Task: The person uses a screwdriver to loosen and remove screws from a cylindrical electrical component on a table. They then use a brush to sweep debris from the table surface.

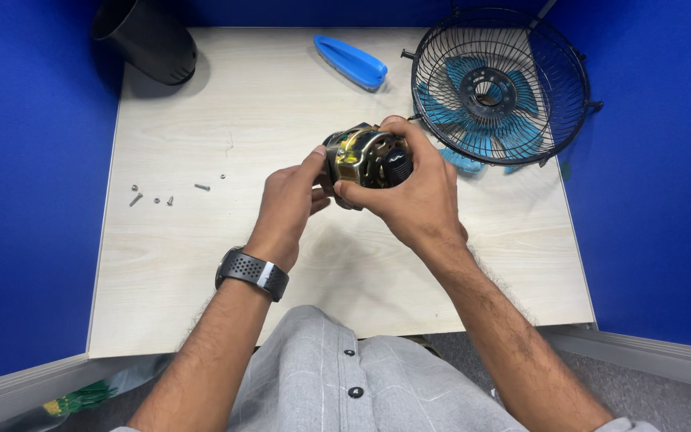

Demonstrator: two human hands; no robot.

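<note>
We've got the fan motor point(365, 156) held up over the middle of the bench point(201, 264), both hands wrapped on it. Right hand point(413, 196) is curled around the black knob end, left hand point(289, 204) pinches the metal side with thumb up. Just right sits the wire fan cage point(499, 84) with blue blades. Loose screws point(168, 194) lie well off to the left, and a blue plastic piece point(351, 62) and a black cone point(147, 36) sit at the back.
</note>
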